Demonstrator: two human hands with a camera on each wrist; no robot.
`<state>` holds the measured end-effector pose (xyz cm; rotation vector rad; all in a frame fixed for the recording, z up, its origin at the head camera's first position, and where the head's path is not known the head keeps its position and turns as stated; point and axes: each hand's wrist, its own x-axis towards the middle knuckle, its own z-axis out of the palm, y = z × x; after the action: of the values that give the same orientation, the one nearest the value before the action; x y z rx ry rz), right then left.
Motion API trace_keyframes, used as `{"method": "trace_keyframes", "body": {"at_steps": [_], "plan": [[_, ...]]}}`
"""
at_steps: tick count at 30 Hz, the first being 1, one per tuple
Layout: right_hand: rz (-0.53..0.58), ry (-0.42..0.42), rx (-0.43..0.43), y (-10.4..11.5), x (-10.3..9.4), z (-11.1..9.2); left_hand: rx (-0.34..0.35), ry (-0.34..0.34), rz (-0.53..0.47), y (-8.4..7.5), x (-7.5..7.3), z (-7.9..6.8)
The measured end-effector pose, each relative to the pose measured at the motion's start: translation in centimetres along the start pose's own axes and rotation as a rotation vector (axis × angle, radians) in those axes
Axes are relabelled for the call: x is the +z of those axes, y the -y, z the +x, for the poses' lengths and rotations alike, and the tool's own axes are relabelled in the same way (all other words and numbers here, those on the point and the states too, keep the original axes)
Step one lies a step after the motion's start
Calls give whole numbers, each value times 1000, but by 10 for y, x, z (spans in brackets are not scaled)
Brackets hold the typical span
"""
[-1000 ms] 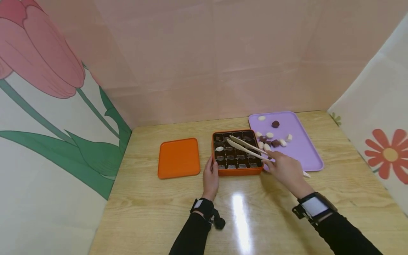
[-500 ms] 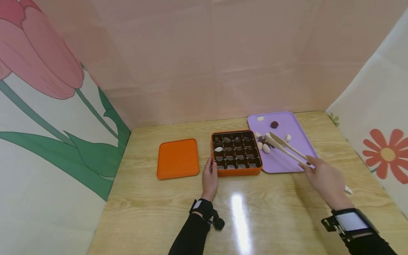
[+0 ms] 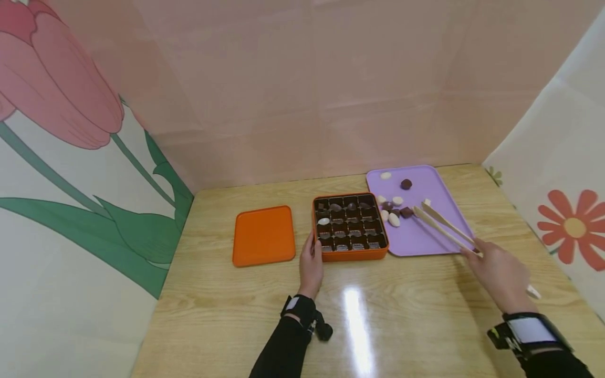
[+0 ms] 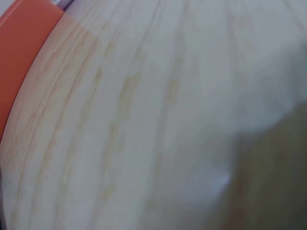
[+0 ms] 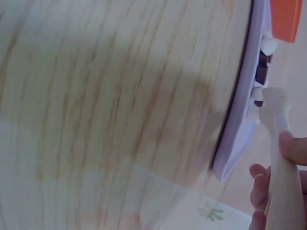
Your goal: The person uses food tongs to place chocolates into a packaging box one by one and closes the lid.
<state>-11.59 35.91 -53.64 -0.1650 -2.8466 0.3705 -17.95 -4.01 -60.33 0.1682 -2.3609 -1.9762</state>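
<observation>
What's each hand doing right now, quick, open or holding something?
Left hand: open, touching the left side of the square orange box with dark compartments.
Right hand: closed around the long cream-coloured tongs.

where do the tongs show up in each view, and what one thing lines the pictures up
Head: tongs right of centre, in the right hand, tips over the purple tray.
Left wrist: not in it.
Right wrist: lower right.
Shared landmark: orange box, near the middle in head, upper left in left wrist, upper right in right wrist.
</observation>
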Motion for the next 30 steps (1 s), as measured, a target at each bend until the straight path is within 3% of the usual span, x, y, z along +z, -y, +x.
{"method": "trace_keyframes", "body": {"at_steps": [11, 18, 30], "plan": [[-1, 57, 47, -3, 8, 11, -11, -20, -1, -20, 3, -9], [-13, 103, 66, -3, 3, 8, -1, -11, -10, -3, 5, -3], [-12, 30, 45, 25, -17, -4, 17, 3, -7, -1, -1, -2]]}}
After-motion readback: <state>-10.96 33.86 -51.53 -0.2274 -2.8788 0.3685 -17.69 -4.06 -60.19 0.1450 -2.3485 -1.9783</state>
